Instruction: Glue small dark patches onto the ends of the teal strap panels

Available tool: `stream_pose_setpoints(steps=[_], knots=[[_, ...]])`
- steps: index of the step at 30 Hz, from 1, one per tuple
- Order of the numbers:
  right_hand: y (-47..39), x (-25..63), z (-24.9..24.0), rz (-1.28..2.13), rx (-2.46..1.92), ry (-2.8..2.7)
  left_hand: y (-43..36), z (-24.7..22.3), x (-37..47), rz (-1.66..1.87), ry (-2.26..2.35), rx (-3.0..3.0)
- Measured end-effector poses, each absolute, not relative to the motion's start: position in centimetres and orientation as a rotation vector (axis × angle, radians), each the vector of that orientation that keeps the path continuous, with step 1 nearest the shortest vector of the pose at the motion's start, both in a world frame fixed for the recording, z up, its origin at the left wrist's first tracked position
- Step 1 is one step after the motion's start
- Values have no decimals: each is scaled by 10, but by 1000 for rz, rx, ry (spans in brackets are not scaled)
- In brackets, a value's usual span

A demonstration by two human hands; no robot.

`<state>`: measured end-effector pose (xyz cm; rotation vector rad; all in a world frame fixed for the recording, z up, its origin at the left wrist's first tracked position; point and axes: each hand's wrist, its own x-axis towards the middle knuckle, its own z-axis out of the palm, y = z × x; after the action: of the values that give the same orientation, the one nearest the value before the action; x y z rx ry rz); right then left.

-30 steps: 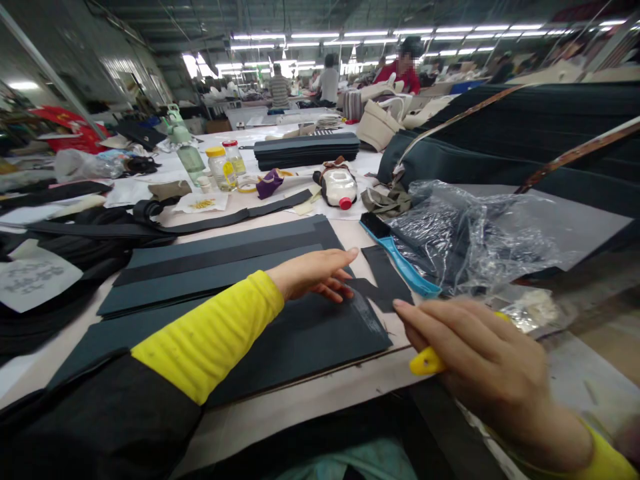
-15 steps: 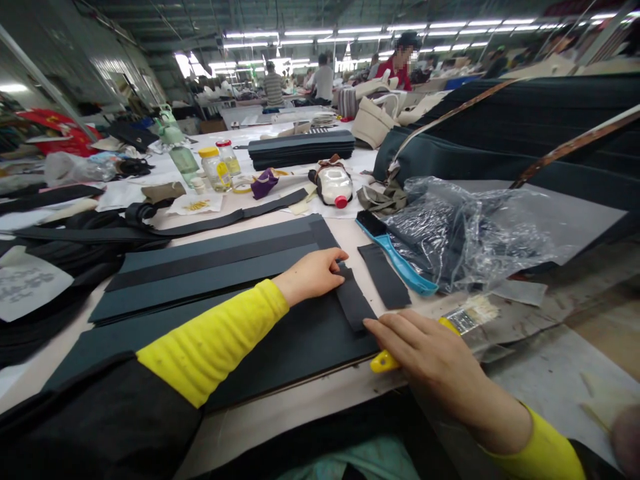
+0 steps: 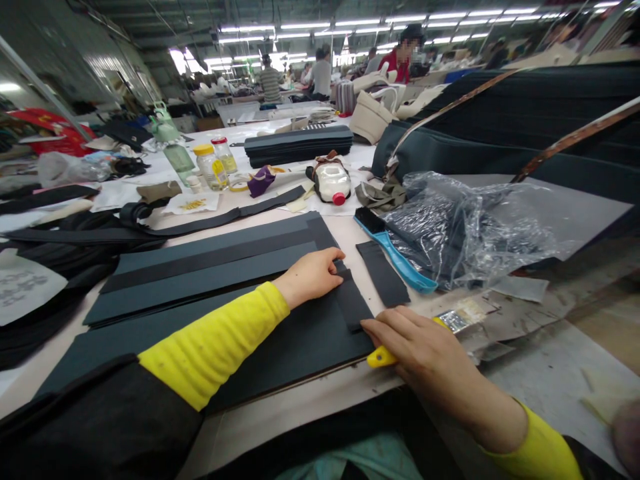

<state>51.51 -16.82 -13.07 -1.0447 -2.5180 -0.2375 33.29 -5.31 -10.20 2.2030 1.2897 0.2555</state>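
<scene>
A short dark strip [image 3: 354,305] lies flat across the right end of a large dark green sheet [image 3: 300,340]. My left hand [image 3: 314,275] is closed, thumb and forefinger pinched at the strip's far end. My right hand [image 3: 425,350] wraps round a paintbrush [image 3: 383,357] with a yellow handle, its bristles pointing right. The fingertips of that hand reach the strip's near end. A second dark strip [image 3: 384,275] lies on the table just right of the sheet. Beyond my left forearm, a stack of dark green panels [image 3: 200,273] carries a long darker band.
A blue-handled brush [image 3: 407,270] lies beside crumpled clear plastic [image 3: 465,220]. Behind the panels stand a white bottle with a red cap [image 3: 333,181], a yellow-lidded jar [image 3: 210,167] and a green bottle [image 3: 175,150]. A large dark bundle [image 3: 500,133] fills the right; people work farther back.
The view has shifted slightly. Both hands keep almost the same place and grip, and the strip lies where it was on the sheet.
</scene>
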Motion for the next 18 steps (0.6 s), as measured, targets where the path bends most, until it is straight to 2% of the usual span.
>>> stream_pose_setpoints(steps=[6,10,12,18], knots=[[-169,516,-128,-194,-1078,-2497,-59,-102,333,252,1303,2298],[-169,513,-131,-188,-1099,-2522,-67,-102,333,363,1231,2666],[-169,509,-129,-204,-1102,-2553,-70,-104,334,300,1151,2786],[-170,538,-77,-281,-1080,-2458,-81,-99,325,134,1031,2753]])
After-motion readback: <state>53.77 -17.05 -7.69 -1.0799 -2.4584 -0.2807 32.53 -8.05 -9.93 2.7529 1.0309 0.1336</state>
